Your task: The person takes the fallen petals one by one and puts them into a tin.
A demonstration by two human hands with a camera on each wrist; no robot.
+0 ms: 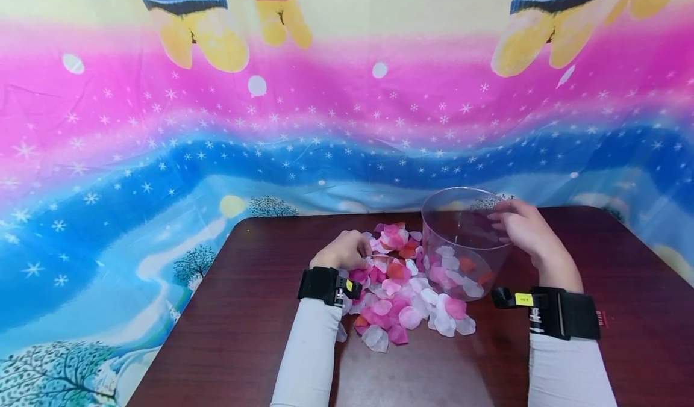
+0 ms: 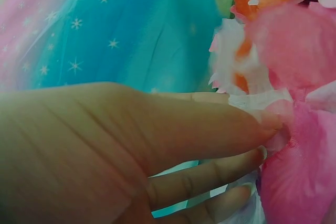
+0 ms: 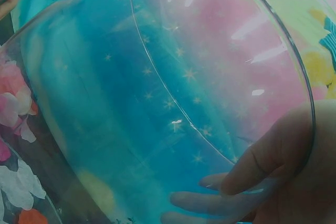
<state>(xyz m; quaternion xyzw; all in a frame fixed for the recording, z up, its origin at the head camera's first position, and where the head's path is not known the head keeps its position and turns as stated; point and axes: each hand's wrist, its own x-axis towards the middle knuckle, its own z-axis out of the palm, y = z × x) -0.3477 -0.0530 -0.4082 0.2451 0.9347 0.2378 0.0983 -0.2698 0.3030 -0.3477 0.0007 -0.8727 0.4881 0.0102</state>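
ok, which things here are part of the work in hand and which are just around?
In use:
- left hand, gripping petals from the pile
- right hand, holding the rim of the clear tub, a few petals inside

Just around:
- table
- printed backdrop cloth
- wrist straps

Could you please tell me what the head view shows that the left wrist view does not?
Only the head view shows the dark table, the right hand gripping the rim of the clear container, and both wristbands. Only the left wrist view shows, close up, the left hand's fingertips pinching a pink petal. Both show the left hand at the petal pile and the starry backdrop.
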